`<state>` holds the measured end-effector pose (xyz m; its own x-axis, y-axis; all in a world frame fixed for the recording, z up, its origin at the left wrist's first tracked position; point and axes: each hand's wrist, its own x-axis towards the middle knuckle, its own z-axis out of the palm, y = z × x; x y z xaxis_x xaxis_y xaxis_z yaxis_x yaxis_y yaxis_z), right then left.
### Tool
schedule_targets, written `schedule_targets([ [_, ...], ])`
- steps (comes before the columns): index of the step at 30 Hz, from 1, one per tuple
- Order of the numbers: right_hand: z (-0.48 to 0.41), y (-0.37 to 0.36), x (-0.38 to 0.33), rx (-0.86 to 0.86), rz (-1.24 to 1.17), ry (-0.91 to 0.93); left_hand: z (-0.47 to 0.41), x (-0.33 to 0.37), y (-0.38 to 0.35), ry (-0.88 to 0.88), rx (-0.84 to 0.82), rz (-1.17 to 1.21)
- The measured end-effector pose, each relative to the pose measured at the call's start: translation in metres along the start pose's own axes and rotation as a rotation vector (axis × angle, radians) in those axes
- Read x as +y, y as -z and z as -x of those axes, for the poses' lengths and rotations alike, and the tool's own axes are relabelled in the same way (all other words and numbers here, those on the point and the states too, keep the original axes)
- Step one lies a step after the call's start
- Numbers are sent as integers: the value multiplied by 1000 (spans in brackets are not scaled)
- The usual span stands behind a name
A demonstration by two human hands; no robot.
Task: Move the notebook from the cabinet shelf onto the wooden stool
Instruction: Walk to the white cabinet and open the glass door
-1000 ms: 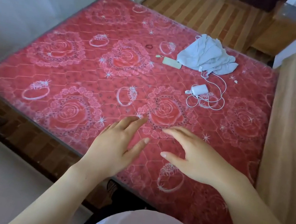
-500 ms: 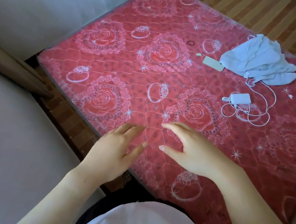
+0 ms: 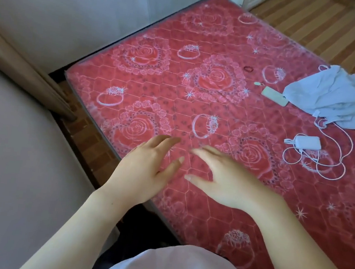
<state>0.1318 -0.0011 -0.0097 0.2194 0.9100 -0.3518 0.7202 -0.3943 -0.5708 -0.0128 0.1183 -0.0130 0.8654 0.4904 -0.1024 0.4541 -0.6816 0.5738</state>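
**Notebook not yet in sight, both hands free**

Hovering above the near edge of the red mattress (image 3: 218, 108), the left hand (image 3: 144, 174) and the right hand (image 3: 228, 183) are both spread, fingers apart, and they hold nothing. The notebook, the cabinet shelf and the wooden stool are not visible in this view, so where the notebook lies I cannot tell.

By my judgement a notebook is light and rather stiff when closed, but the pages can fan open; it is best taken by the spine or with thumb on the cover and fingers under.

No real container is visible. On the mattress lie a pale blue cloth (image 3: 333, 98), a white charger (image 3: 308, 142) with its cable (image 3: 330, 172), and a flat pale device (image 3: 273, 96) just beside the cloth.
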Motion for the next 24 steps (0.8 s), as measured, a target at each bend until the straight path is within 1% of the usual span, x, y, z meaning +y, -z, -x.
schedule_targets([
  [4, -36, -1, -28, 56, -22, -73, -30, -43, 39, -87, -37, 19],
  [8, -75, 4, -63, 130, -59, -144, -57, -88, 92, -117, -112, -52],
  [12, -115, 13, -100, 158, -98, -152, -81, -114, 138, -158, -160, -110],
  [14, -132, 19, -112, 190, -125, -145, -94, -122, 153, -190, -155, -130],
  [18, -157, 27, -117, 243, -131, -94, -111, -133, 163, -220, -106, -116],
  [21, -172, 30, -110, 226, -115, -73, -113, -141, 158, -185, -79, -84],
  [24, -192, 33, -105, 225, -108, -68, -110, -154, 154, -142, -94, -45],
])
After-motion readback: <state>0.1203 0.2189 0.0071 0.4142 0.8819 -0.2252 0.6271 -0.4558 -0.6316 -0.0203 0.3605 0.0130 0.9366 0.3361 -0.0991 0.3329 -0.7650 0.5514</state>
